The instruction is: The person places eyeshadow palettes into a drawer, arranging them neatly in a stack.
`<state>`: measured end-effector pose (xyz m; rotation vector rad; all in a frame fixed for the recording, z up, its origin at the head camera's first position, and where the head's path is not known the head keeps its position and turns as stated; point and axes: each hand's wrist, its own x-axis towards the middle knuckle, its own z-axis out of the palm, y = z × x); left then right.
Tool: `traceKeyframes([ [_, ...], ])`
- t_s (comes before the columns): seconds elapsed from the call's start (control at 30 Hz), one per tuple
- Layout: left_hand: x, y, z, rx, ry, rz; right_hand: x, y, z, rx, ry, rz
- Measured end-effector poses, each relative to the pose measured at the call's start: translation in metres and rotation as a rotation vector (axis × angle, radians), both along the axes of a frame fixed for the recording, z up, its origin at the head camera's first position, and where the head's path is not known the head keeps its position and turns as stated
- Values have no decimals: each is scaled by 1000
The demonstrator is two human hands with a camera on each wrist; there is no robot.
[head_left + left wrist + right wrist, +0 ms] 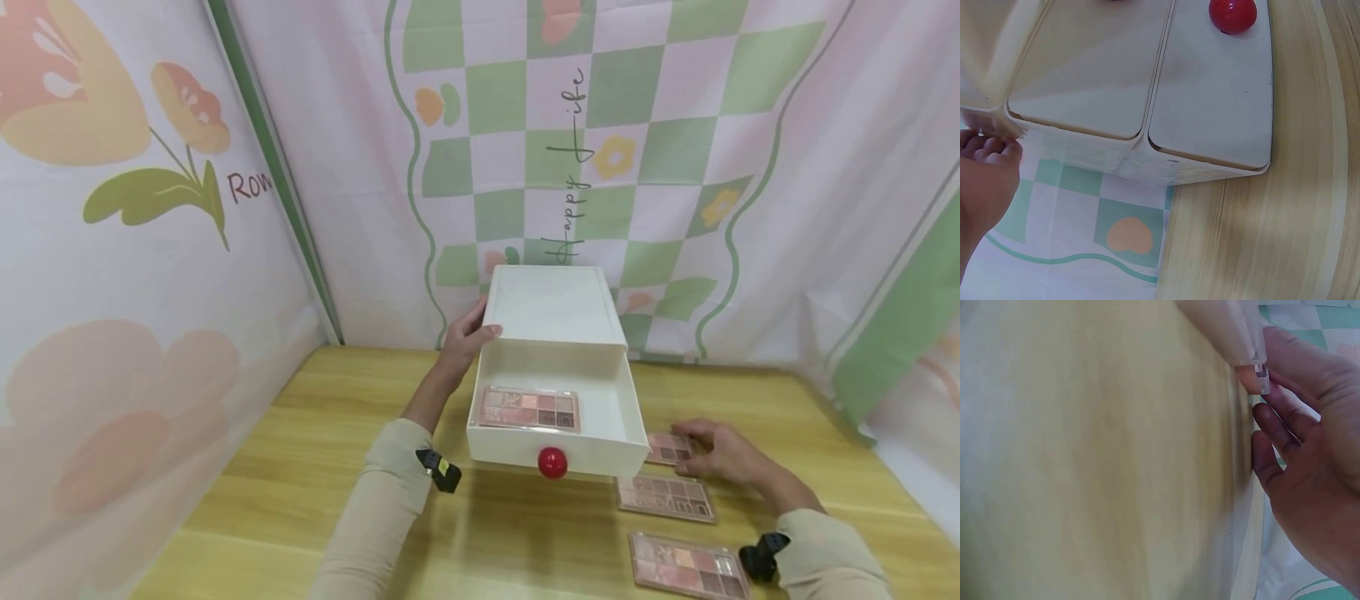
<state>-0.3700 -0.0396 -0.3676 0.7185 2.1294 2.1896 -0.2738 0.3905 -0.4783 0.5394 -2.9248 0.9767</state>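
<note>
A white drawer box [555, 304] stands on the table with its top drawer [611, 392] pulled out. One eyeshadow palette [528, 410] lies inside that drawer at the left, behind the round red knob [552, 462]. My left hand [462, 343] grips the box's left side, its thumb over the top edge; the left wrist view shows curled fingers against the side wall. Right of the drawer, my right hand [720, 454] pinches an eyeshadow palette [666, 448] between thumb and fingers. In the right wrist view only the clear edge [1261, 380] of this palette shows plainly.
Two more palettes lie on the wooden table [300, 467]: one [667, 497] just nearer than the right hand, another [688, 565] by the right wrist. Lower shut drawers [1210, 94] sit under the pulled-out one. A patterned curtain [498, 150] hangs behind the box.
</note>
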Motion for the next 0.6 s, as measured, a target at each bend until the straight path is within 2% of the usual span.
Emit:
traceKeyframes([
  [0.2,1,0,-1,1,-4,-6,0,2,-3,-5,11,5],
  [0.6,-1,-1,1,7,3,-20,0,4,-2,39,27,-74],
])
